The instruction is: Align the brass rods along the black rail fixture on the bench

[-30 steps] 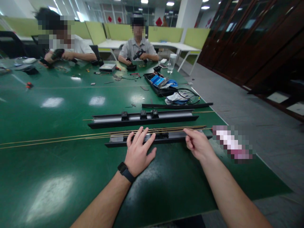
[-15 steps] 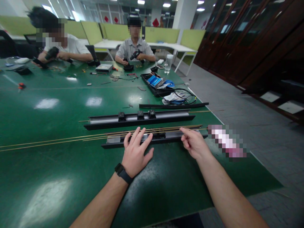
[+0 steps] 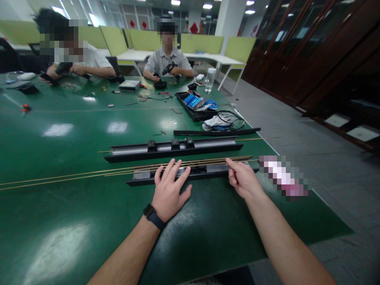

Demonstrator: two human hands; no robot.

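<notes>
Several long thin brass rods (image 3: 74,175) lie across a black rail (image 3: 219,171) that has a pale channel and dark blocks in it. My left hand (image 3: 170,186), with a dark watch on the wrist, rests over the rods and rail, fingers spread. Further right, my right hand (image 3: 242,178) has its fingers curled and the index fingertip at the rods, seemingly pinching one; its thumb is hidden. Behind the rods sits a second black rail (image 3: 175,149) with several dark blocks along it.
A black strip (image 3: 216,132) lies beyond the rails, near a black tray (image 3: 196,113) of blue items and a glove (image 3: 218,122). A blurred pink item (image 3: 280,174) is by the table's right edge. Across the green table (image 3: 74,213), two people hold power drills.
My right fingertips have shifted slightly to the right along the rods. My left hand stays in place on the rods and rail.
</notes>
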